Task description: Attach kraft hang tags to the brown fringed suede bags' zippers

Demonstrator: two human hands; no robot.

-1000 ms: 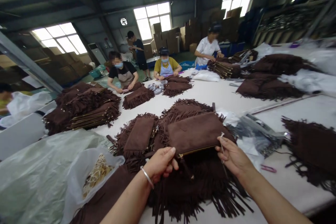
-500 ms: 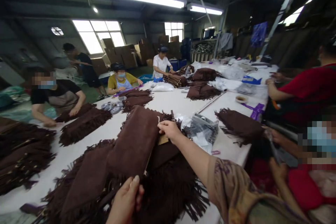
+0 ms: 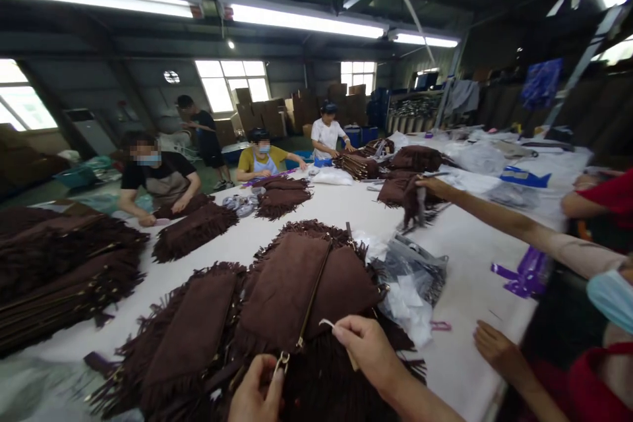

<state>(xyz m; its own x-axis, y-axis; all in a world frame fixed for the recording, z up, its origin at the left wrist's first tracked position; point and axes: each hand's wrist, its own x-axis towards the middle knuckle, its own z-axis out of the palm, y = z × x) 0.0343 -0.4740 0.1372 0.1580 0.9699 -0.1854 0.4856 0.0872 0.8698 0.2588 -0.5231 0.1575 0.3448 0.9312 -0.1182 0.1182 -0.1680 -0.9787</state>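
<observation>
A brown fringed bag (image 3: 281, 287) with a gold zipper lies on top of a pile of similar bags in front of me. My left hand (image 3: 257, 389) is at its lower corner, thumb and fingers closed on a gold metal clasp (image 3: 283, 360) close to the zipper's end. Just right of it, my right hand (image 3: 368, 351) pinches a white string (image 3: 326, 323) whose free end curls out toward the bag. A bit of tan tag (image 3: 353, 359) shows under those fingers. Another stack of fringed bags (image 3: 190, 330) lies to the left.
Clear plastic bags with grey contents (image 3: 413, 270) lie right of the pile. A co-worker's hand (image 3: 432, 188) holds a brown fringed piece over the white table (image 3: 475, 257). Purple ribbon (image 3: 524, 273) lies by the right edge. Several people work around the table; a big bag stack (image 3: 64, 277) stands left.
My right hand has come down from the bag's upper edge toward my left hand, with the string. The co-worker at right has reached an arm across the table. The view has swung left.
</observation>
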